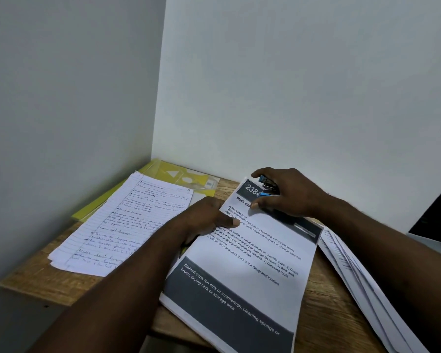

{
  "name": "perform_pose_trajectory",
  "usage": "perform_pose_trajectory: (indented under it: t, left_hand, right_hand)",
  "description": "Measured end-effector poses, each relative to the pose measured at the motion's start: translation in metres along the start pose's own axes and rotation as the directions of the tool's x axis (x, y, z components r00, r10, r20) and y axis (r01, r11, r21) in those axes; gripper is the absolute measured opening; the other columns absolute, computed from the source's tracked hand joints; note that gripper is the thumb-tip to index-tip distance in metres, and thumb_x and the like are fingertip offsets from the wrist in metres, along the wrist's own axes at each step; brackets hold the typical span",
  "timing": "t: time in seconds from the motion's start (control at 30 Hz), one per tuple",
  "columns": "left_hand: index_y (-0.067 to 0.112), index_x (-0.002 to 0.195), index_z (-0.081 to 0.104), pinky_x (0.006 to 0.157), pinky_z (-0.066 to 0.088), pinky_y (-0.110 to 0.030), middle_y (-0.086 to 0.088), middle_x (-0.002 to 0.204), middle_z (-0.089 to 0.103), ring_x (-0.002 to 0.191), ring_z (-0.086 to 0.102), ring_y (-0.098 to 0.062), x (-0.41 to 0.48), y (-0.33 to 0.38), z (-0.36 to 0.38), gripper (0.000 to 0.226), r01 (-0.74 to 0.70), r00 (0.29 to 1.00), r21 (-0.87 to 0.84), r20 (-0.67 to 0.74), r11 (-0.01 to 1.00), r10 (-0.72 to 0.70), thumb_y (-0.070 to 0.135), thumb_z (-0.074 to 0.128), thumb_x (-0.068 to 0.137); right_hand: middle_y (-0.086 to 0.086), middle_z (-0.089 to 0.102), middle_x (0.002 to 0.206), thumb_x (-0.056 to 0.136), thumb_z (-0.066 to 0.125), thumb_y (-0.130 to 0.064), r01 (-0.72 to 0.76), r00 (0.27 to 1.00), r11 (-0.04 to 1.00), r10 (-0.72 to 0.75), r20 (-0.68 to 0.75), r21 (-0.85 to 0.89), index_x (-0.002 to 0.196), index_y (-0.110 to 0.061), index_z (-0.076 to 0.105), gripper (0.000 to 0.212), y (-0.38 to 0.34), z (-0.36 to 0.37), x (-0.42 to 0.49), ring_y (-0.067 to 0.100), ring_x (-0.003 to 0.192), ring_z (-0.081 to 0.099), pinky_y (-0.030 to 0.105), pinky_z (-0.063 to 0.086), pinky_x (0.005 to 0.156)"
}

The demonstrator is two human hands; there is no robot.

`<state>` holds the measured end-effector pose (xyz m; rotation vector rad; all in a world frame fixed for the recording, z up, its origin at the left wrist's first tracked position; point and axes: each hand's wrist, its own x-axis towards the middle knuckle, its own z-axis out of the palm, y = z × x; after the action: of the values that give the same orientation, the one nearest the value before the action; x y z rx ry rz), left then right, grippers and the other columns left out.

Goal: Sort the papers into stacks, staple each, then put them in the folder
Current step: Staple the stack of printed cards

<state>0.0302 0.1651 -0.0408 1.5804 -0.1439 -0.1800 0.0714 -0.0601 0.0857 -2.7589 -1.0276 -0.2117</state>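
A stack of printed sheets [245,271] with dark grey bands lies in the middle of the wooden table. My left hand [204,217] holds its left edge, thumb on top of the page and fingers under it. My right hand [288,192] grips a small blue and black stapler [266,186] set over the stack's far top corner. A stack of handwritten lined pages [117,225] lies to the left. The yellow folder [178,177] sits in the back corner, partly under the lined pages.
More white printed sheets [362,271] fan out along the table's right side. White walls close in behind and on the left. The wooden table [36,281] ends at a left and front edge. A dark object [435,212] stands at the far right.
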Motion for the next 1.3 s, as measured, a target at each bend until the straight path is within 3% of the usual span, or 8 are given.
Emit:
perform_pose_trajectory:
  t: [0.1, 0.33, 0.4, 0.5, 0.73, 1.07, 1.2, 1.3]
  left_hand:
    - [0.009, 0.119, 0.078, 0.104, 0.055, -0.061, -0.014, 0.113, 0.080, 0.107, 0.076, -0.039, 0.000, -0.001, 0.000, 0.048, -0.018, 1.000, 0.022, 0.000, 1.000, 0.018, 0.019, 0.086, 0.072]
    - [0.010, 0.117, 0.078, 0.102, 0.056, -0.061, -0.013, 0.112, 0.080, 0.106, 0.076, -0.038, 0.001, -0.001, 0.002, 0.047, -0.039, 0.999, 0.057, 0.004, 0.998, 0.039, 0.021, 0.087, 0.073]
    - [0.010, 0.115, 0.079, 0.101, 0.056, -0.063, -0.015, 0.112, 0.080, 0.107, 0.076, -0.041, 0.002, -0.002, 0.003, 0.053, -0.043, 0.999, 0.048, 0.010, 0.998, 0.043, 0.026, 0.090, 0.066]
    - [0.009, 0.111, 0.080, 0.100, 0.056, -0.064, -0.016, 0.109, 0.080, 0.105, 0.076, -0.042, 0.003, -0.002, 0.003, 0.043, -0.052, 0.999, 0.046, 0.016, 0.998, 0.051, 0.019, 0.087, 0.069]
    - [0.011, 0.103, 0.083, 0.102, 0.055, -0.066, -0.020, 0.109, 0.079, 0.105, 0.075, -0.045, 0.006, -0.005, 0.003, 0.052, -0.040, 0.999, 0.027, 0.011, 0.999, 0.040, 0.028, 0.092, 0.055]
    - [0.008, 0.107, 0.082, 0.102, 0.055, -0.063, -0.016, 0.109, 0.080, 0.104, 0.076, -0.041, 0.007, -0.003, 0.001, 0.059, -0.045, 0.999, 0.042, 0.015, 0.998, 0.044, 0.032, 0.092, 0.053]
    - [0.009, 0.107, 0.082, 0.103, 0.055, -0.063, -0.017, 0.110, 0.080, 0.105, 0.076, -0.042, 0.007, -0.003, 0.001, 0.058, -0.043, 0.999, 0.046, 0.015, 0.998, 0.042, 0.030, 0.092, 0.055]
    - [0.009, 0.107, 0.082, 0.102, 0.056, -0.063, -0.017, 0.109, 0.080, 0.104, 0.076, -0.043, 0.006, -0.002, 0.001, 0.055, -0.038, 0.999, 0.045, 0.009, 0.998, 0.037, 0.028, 0.092, 0.056]
  right_hand:
    - [0.001, 0.065, 0.144, 0.076, 0.074, -0.070, 0.024, 0.999, 1.000, -0.024, 0.031, -0.015, 0.155, -0.031, 0.045, 0.092, -0.003, -0.001, 0.002, 0.015, 0.129, 0.061, 0.025, 0.043, 0.094]
    - [0.000, 0.063, 0.145, 0.070, 0.072, -0.080, -0.002, 0.999, 0.999, 0.004, 0.039, -0.037, 0.156, -0.032, 0.044, 0.101, -0.008, -0.007, 0.006, 0.016, 0.131, 0.061, 0.036, 0.050, 0.108]
    - [0.001, 0.062, 0.147, 0.068, 0.072, -0.081, -0.004, 0.998, 1.000, 0.006, 0.069, -0.029, 0.156, -0.031, 0.044, 0.105, -0.008, -0.008, 0.006, 0.015, 0.132, 0.060, 0.034, 0.049, 0.108]
    - [0.002, 0.062, 0.147, 0.070, 0.076, -0.075, 0.004, 0.994, 1.000, 0.000, 0.109, -0.028, 0.157, -0.030, 0.044, 0.103, -0.010, -0.009, 0.007, 0.015, 0.134, 0.058, 0.030, 0.047, 0.107]
    - [-0.003, 0.072, 0.131, 0.088, 0.077, -0.057, 0.060, 0.988, 0.997, -0.053, 0.144, -0.041, 0.143, -0.034, 0.059, 0.063, -0.019, -0.008, 0.014, 0.013, 0.106, 0.065, 0.032, 0.053, 0.093]
    - [-0.008, 0.072, 0.114, 0.092, 0.074, -0.055, 0.083, 0.988, 0.994, -0.073, 0.136, -0.069, 0.129, -0.034, 0.066, 0.044, -0.021, -0.009, 0.018, 0.013, 0.096, 0.062, 0.032, 0.050, 0.080]
    - [-0.015, 0.063, 0.101, 0.087, 0.079, -0.056, 0.050, 0.993, 0.997, -0.043, 0.113, -0.058, 0.128, -0.031, 0.066, 0.050, -0.021, -0.010, 0.018, 0.011, 0.094, 0.061, 0.029, 0.046, 0.077]
    - [-0.019, 0.062, 0.084, 0.082, 0.082, -0.059, 0.035, 0.993, 0.995, -0.024, 0.117, -0.089, 0.111, -0.025, 0.069, 0.047, -0.020, -0.009, 0.018, 0.004, 0.080, 0.060, 0.028, 0.044, 0.065]
